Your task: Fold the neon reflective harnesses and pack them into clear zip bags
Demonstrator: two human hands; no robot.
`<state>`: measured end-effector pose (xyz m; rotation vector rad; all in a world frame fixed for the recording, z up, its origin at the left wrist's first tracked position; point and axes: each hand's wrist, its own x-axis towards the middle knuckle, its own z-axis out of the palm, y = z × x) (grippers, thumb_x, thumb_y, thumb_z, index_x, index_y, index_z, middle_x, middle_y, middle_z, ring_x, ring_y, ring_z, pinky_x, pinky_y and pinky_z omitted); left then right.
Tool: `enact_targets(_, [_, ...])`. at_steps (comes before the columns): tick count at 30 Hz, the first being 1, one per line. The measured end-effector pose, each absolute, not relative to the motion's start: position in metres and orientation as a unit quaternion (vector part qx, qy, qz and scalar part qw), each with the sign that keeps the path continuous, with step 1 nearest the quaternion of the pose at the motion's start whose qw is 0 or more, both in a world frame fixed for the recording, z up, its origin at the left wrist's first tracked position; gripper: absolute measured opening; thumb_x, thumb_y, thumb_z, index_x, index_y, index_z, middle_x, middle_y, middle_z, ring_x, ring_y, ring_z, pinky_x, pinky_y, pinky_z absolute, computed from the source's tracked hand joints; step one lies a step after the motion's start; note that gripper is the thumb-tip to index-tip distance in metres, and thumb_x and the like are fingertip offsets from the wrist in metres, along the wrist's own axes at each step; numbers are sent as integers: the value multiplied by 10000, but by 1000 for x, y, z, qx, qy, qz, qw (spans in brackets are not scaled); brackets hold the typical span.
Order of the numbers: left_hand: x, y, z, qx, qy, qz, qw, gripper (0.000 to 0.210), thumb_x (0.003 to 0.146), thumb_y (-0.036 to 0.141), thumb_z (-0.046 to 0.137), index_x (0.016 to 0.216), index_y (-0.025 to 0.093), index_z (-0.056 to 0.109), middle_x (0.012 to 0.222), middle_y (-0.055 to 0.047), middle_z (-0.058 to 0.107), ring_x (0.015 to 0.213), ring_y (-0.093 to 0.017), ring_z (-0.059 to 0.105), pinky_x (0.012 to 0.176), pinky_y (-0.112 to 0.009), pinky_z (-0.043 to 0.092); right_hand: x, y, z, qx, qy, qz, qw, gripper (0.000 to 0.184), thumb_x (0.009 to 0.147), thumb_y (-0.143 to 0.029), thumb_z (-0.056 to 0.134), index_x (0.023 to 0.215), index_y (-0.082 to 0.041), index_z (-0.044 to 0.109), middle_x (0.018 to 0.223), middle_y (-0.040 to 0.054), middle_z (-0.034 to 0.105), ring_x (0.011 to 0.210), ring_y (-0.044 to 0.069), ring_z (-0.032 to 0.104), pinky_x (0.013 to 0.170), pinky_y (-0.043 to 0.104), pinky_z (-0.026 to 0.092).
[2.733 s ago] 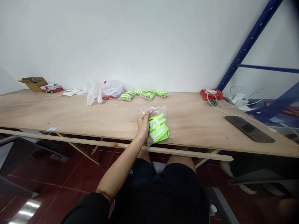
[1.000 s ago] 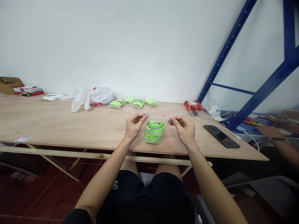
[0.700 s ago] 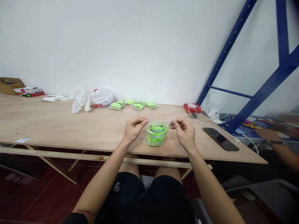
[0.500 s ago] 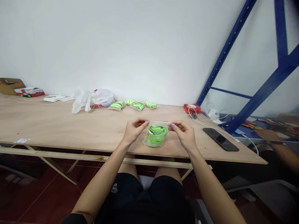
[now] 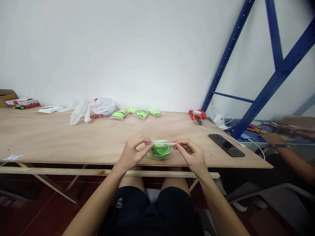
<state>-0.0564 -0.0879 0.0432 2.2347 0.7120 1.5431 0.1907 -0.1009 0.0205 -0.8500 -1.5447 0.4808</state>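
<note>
A clear zip bag with a rolled neon-green reflective strap inside rests near the table's front edge. Its top edge is stretched level between my two hands. My left hand pinches the left end of that edge between thumb and fingers. At the right end, my right hand pinches it in the same way. The strap shows through the plastic below and behind the edge. Whether the zip is sealed I cannot tell.
Several filled bags of green strap lie by the wall, beside a white plastic bag. A phone, a white cable and a red bag are at right. Beyond the blue frame, another person's hand rests on a neighbouring table.
The bag's top edge has come down and toward me, so the bag now shows from above rather than its front. Both hands keep their pinch. The view has shifted slightly.
</note>
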Motion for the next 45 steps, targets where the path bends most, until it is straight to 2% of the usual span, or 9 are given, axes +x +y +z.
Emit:
enact_targets(4, [-56, -95, 45, 804, 222, 533, 139, 94, 906, 120, 634, 876, 166, 710, 867, -57, 707, 801, -155, 678, 754, -265, 526, 193, -108, 27, -340, -733, 136, 573, 88, 902, -267, 674, 886, -199, 727, 955, 89, 770, 909, 223, 736, 840, 356, 603])
enact_targets(12, [-57, -117, 52, 826, 256, 483, 136, 54, 919, 145, 628, 926, 180, 668, 897, -45, 697, 831, -156, 661, 763, -261, 505, 193, -123, 38, -322, -788, 71, 520, 98, 938, -137, 589, 892, -202, 647, 925, 69, 745, 894, 183, 719, 799, 288, 575])
enact_targets(21, [-62, -113, 54, 850, 261, 449, 88, 87, 977, 167, 543, 951, 182, 625, 859, -40, 667, 775, -144, 624, 703, -254, 471, 186, -127, 42, -295, -827, 46, 476, 137, 929, -129, 615, 1025, -215, 661, 1010, 66, 736, 935, 177, 706, 842, 285, 562])
enact_targets(26, [-63, -122, 56, 863, 279, 414, 80, 97, 985, 186, 533, 944, 189, 621, 842, -25, 654, 726, -131, 603, 675, -250, 453, 180, -129, 41, -291, -825, 35, 484, 108, 929, -130, 607, 956, -212, 672, 986, 61, 748, 906, 173, 707, 826, 284, 559])
enact_targets(30, [-62, -127, 57, 860, 284, 413, 95, 88, 974, 207, 555, 953, 194, 640, 882, -30, 677, 800, -143, 637, 717, -243, 480, 179, -133, 43, -282, -828, 14, 485, 140, 921, -107, 567, 917, -204, 669, 943, 62, 754, 884, 177, 709, 810, 293, 557])
enact_targets(35, [-58, -122, 50, 860, 262, 435, 52, 84, 958, 212, 585, 978, 207, 666, 928, -41, 703, 834, -159, 666, 744, -245, 504, 178, -134, 46, -294, -834, 4, 466, 164, 937, -132, 520, 924, -215, 661, 940, 60, 754, 871, 180, 705, 798, 297, 554])
enact_targets(41, [-49, -117, 50, 871, 227, 437, -2, 117, 946, 144, 556, 935, 195, 660, 859, -49, 698, 774, -163, 639, 698, -265, 481, 176, -133, 46, -306, -850, -8, 429, 143, 959, -198, 530, 994, -222, 667, 974, 62, 746, 917, 185, 689, 823, 305, 543])
enact_targets(45, [-52, -117, 56, 890, 234, 390, 42, 126, 956, 178, 545, 936, 199, 668, 885, -60, 698, 803, -175, 640, 713, -272, 493, 172, -132, 44, -316, -858, -44, 403, 171, 972, -160, 492, 959, -206, 655, 933, 64, 739, 873, 183, 675, 793, 304, 531])
